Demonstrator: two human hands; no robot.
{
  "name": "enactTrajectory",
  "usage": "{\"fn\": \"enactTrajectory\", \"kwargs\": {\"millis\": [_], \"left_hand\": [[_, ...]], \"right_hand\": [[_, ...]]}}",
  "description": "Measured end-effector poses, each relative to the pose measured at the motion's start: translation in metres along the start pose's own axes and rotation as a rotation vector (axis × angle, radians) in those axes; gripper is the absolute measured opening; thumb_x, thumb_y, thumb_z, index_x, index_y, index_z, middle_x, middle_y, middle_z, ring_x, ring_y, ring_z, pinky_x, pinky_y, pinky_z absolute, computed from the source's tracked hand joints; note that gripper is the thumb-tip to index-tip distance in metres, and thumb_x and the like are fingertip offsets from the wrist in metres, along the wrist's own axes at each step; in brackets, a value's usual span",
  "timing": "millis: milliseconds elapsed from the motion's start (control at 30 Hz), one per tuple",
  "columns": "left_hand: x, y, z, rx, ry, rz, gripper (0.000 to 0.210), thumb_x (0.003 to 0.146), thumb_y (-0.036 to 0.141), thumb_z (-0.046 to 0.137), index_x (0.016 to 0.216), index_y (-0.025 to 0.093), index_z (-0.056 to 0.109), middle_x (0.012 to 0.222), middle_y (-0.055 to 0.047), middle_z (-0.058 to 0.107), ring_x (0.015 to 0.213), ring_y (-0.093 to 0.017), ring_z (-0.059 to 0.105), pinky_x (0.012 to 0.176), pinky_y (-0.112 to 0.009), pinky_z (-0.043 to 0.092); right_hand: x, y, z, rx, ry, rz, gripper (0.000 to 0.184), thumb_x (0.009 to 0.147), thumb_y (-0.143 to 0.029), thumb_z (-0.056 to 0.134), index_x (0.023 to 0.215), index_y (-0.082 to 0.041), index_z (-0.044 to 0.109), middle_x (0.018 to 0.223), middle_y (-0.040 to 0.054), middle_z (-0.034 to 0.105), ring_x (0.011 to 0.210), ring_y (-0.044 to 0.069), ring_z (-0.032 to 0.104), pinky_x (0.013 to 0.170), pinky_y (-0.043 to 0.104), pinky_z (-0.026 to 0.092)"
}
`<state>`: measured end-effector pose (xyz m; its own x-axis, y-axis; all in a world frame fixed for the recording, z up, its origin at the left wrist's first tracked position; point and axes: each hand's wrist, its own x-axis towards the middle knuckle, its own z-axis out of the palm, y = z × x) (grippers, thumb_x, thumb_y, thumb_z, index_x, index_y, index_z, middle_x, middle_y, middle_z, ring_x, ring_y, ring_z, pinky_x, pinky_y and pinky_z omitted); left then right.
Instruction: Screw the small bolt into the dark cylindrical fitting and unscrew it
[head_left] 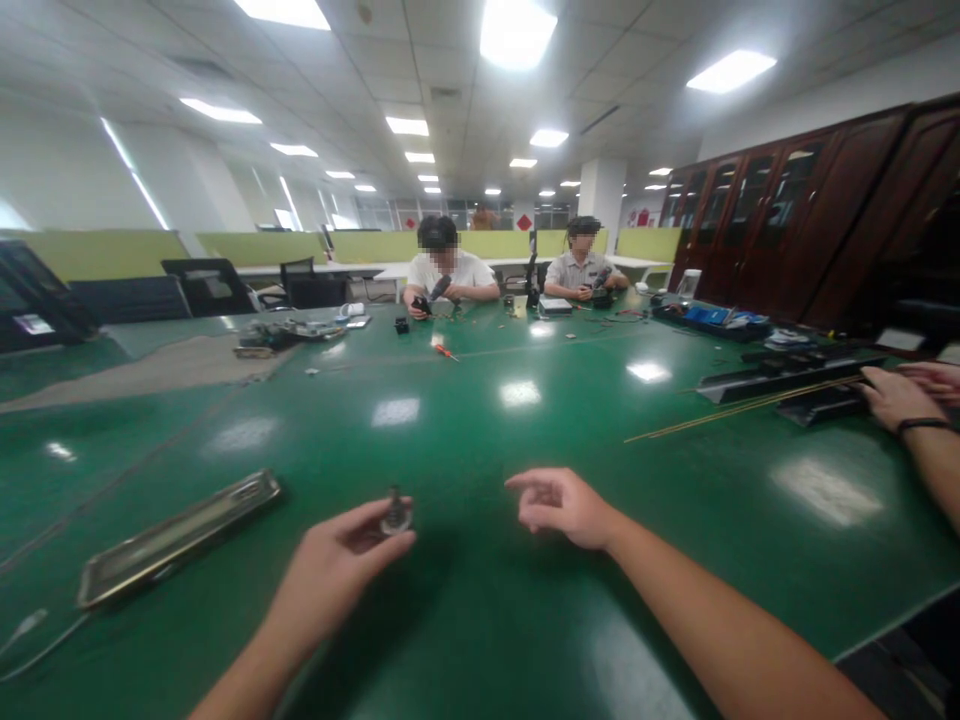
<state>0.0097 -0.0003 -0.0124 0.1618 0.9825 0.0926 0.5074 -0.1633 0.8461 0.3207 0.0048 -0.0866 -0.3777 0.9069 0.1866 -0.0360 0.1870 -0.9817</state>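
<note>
My left hand (337, 560) grips a small metal part (395, 515) between thumb and fingers. The part has a round, pale base and a dark, narrow upright stem; its exact kind is too blurred to tell. To the right, my right hand (566, 508) hovers over the green table (465, 430). Its index finger points left, the thumb stands apart from it and the other fingers are curled, with nothing visible in them. A gap separates the two hands. Left of my left hand lies a long metal-framed tray-like piece (180, 535).
A white cable (45, 650) lies at the lower left. An orange-handled screwdriver (445, 351) is farther off. At right, another person's hand (900, 400) is by thin brass-coloured rods (742, 407) and dark metal channels (787, 375). Two people sit across the table.
</note>
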Motion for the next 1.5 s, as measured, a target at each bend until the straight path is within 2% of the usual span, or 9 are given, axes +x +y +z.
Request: {"fn": "enactTrajectory", "kwargs": {"millis": [100,167,233,367,467,633,833,1033,1500], "left_hand": [[0.010,0.012,0.048,0.109,-0.189,0.167,0.039,0.075,0.039,0.074,0.110,0.022,0.075,0.103,-0.007,0.075,0.093,-0.024,0.070,0.089,-0.036,0.056],[0.009,0.015,0.065,0.212,-0.220,0.291,0.030,0.079,0.032,0.070,0.108,0.024,0.075,0.097,-0.005,0.074,0.088,-0.020,0.068,0.082,-0.031,0.054],[0.004,0.012,0.072,0.231,-0.196,0.338,0.034,0.080,0.028,0.069,0.113,0.026,0.072,0.097,-0.004,0.073,0.087,-0.018,0.068,0.080,-0.029,0.053],[-0.009,0.002,0.072,0.235,-0.164,0.373,0.026,0.079,0.023,0.069,0.104,0.025,0.070,0.093,-0.001,0.071,0.083,-0.017,0.067,0.076,-0.026,0.053],[-0.016,-0.004,0.069,0.272,-0.160,0.478,0.012,0.081,0.023,0.068,0.093,0.025,0.070,0.081,0.000,0.067,0.074,-0.015,0.065,0.065,-0.024,0.050],[-0.014,-0.014,0.070,0.239,-0.102,0.616,0.023,0.079,0.023,0.073,0.102,0.027,0.071,0.091,0.000,0.074,0.081,-0.015,0.070,0.074,-0.022,0.056],[-0.009,-0.020,0.075,0.197,-0.165,0.567,0.033,0.076,0.018,0.077,0.105,0.032,0.071,0.097,0.005,0.076,0.087,-0.012,0.072,0.081,-0.019,0.057],[-0.010,-0.018,0.078,0.212,-0.151,0.470,0.034,0.071,0.019,0.081,0.101,0.031,0.073,0.095,0.006,0.077,0.085,-0.014,0.073,0.080,-0.021,0.058],[-0.013,-0.013,0.078,0.185,-0.110,0.519,0.029,0.071,0.021,0.081,0.098,0.031,0.074,0.091,0.008,0.076,0.081,-0.012,0.073,0.075,-0.018,0.057]], "right_hand": [[-0.005,-0.008,0.003,-0.194,0.028,-0.145,0.062,0.076,-0.029,0.079,0.132,-0.017,0.057,0.094,0.0046,0.068,0.071,0.013,0.062,0.071,0.030,0.050],[-0.008,-0.015,0.006,-0.240,0.011,-0.202,0.064,0.077,-0.025,0.077,0.136,-0.018,0.053,0.100,0.0060,0.067,0.075,0.015,0.065,0.076,0.033,0.051],[-0.011,-0.020,0.009,-0.270,-0.035,-0.239,0.066,0.075,-0.025,0.076,0.136,-0.019,0.051,0.104,0.0069,0.067,0.077,0.016,0.066,0.078,0.034,0.052],[-0.015,-0.026,0.017,-0.366,-0.155,-0.234,0.064,0.073,-0.030,0.078,0.132,-0.019,0.055,0.105,0.0076,0.068,0.085,0.019,0.065,0.080,0.033,0.052],[-0.015,-0.025,0.023,-0.500,-0.164,-0.250,0.059,0.071,-0.041,0.081,0.123,-0.018,0.063,0.101,0.0081,0.070,0.085,0.021,0.065,0.079,0.033,0.052],[-0.015,-0.022,0.026,-0.666,-0.150,-0.268,0.044,0.074,-0.050,0.078,0.104,-0.019,0.071,0.089,0.0064,0.071,0.077,0.021,0.066,0.075,0.031,0.049],[-0.016,-0.023,0.027,-0.698,-0.149,-0.247,0.032,0.078,-0.042,0.073,0.100,-0.019,0.072,0.082,0.0050,0.071,0.072,0.020,0.065,0.071,0.030,0.048],[-0.016,-0.020,0.032,-0.705,-0.158,-0.296,0.025,0.083,-0.038,0.068,0.097,-0.018,0.072,0.081,0.0051,0.073,0.071,0.019,0.066,0.071,0.029,0.047],[-0.017,-0.020,0.033,-0.794,-0.103,-0.424,0.013,0.085,-0.029,0.066,0.088,-0.018,0.072,0.075,0.0031,0.074,0.065,0.018,0.065,0.069,0.031,0.045]]}}
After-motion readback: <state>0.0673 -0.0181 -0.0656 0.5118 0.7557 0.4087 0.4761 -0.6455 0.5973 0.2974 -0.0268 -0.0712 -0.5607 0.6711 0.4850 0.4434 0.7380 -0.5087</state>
